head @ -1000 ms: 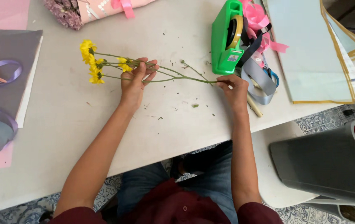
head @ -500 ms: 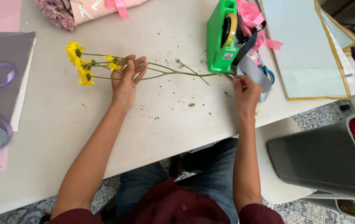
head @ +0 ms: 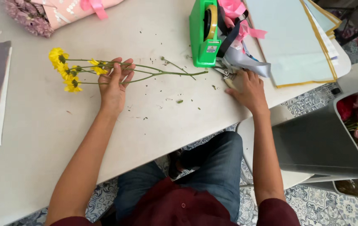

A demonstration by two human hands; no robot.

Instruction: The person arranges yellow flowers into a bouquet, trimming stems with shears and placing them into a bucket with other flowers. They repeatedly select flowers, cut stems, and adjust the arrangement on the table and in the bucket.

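My left hand loosely holds the yellow flowers, stems pointing right toward the green dispenser; beside it, my right hand closes over the shears.

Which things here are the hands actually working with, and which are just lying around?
In use:
left hand on yellow flowers
right hand on a small cutting tool

Lying about:
green tape dispenser
pink ribbon
pale paper sheets
wrapped bouquet

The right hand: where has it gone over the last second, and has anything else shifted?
The right hand let go of the stem ends and moved right onto the scissors by the green tape dispenser. The left hand stays on the yellow flowers.
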